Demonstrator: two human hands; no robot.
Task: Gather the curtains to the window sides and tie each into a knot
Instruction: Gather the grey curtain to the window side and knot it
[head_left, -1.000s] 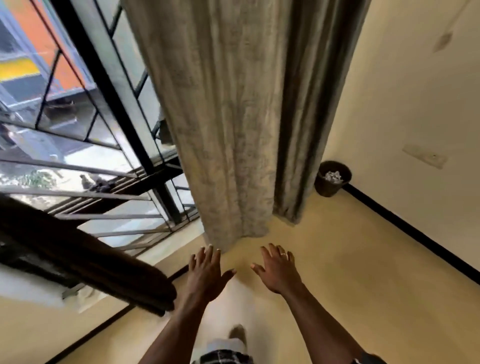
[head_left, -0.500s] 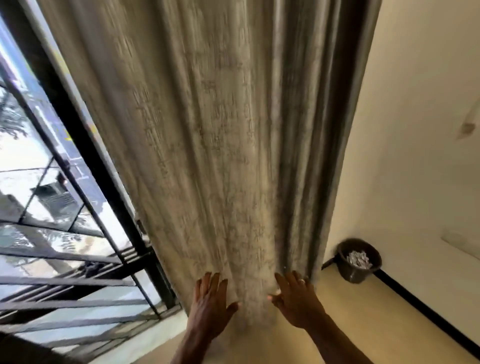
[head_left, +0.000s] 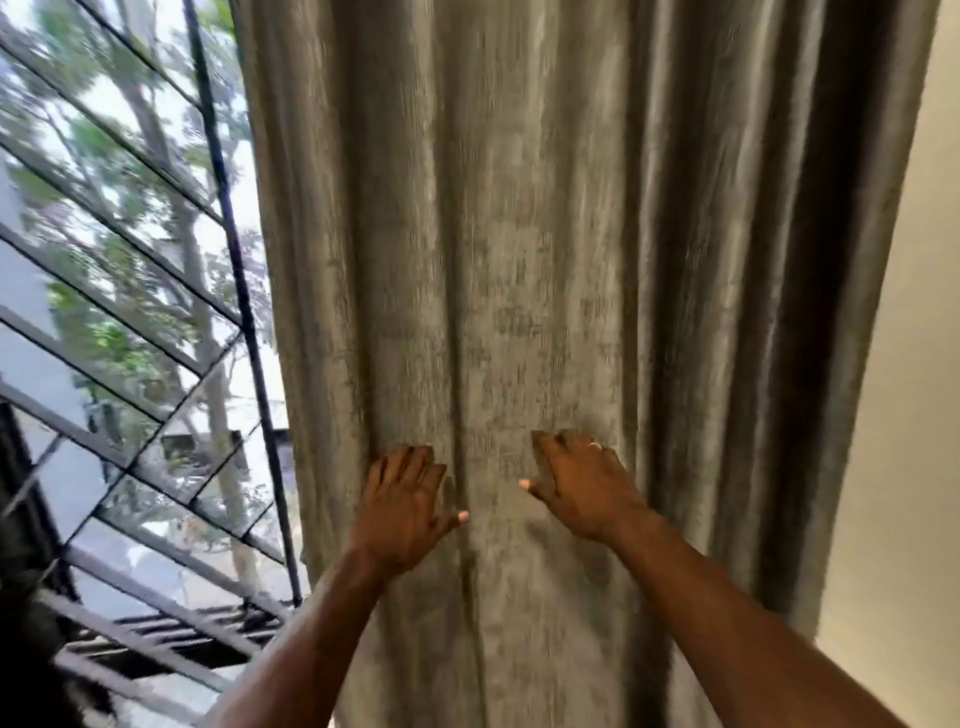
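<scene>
A grey-beige textured curtain (head_left: 545, 234) hangs in loose vertical folds and fills the middle of the view, at the right side of the window. Both arms reach up from below. My left hand (head_left: 405, 499) lies with spread fingers against a fold at the curtain's left part. My right hand (head_left: 582, 483), with a ring on one finger, lies about a hand's width to the right, fingers spread on the cloth. Neither hand grips the fabric. The curtain's lower end is out of view.
The window (head_left: 130, 312) with black bars and slanted panes takes up the left; trees show outside. A cream wall (head_left: 909, 415) runs along the right edge, close to the curtain's darker right folds.
The view has swung up from the floor to the curtain. Both hands have risen from over the floor to lie on the cloth. The bin and floor have left the view.
</scene>
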